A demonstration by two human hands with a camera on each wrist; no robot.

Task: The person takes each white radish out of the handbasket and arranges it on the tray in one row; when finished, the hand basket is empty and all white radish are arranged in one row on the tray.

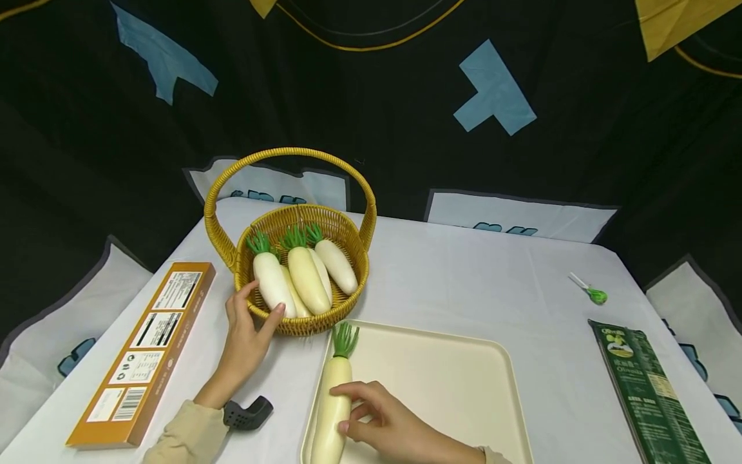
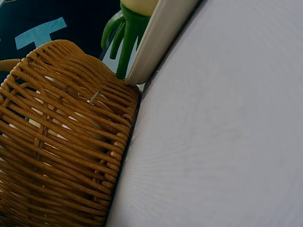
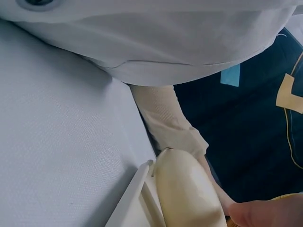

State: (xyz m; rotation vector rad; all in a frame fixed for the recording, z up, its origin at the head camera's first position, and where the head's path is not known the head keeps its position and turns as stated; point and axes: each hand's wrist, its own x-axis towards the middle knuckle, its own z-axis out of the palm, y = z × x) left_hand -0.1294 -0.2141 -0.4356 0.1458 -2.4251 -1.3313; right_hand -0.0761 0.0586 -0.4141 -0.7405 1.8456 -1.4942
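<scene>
A yellow wicker basket point(image 1: 304, 325) with a tall handle holds several white radishes with green tops. My left hand point(image 1: 246, 341) reaches over its near left rim and holds the leftmost radish point(image 1: 270, 280), fingers at its left side and thumb over its lower end. Another pale radish point(image 1: 330, 412) lies lengthwise along the left side of a cream tray point(image 1: 440, 386), leaves toward the basket. Over it is my right hand point(image 1: 388, 419), index finger and thumb spread loosely along its right side. In the right wrist view the thumb point(image 3: 265, 213) is beside this radish point(image 3: 187, 189), not wrapped round it.
An orange carton point(image 1: 147, 354) lies at the left of the white-covered table. On the right are a green packet point(image 1: 646, 386) and a green lollipop point(image 1: 596, 295). A black curved wrist piece point(image 1: 248, 414) sits by my left cuff. A dark curtain point(image 1: 371, 103) hangs behind.
</scene>
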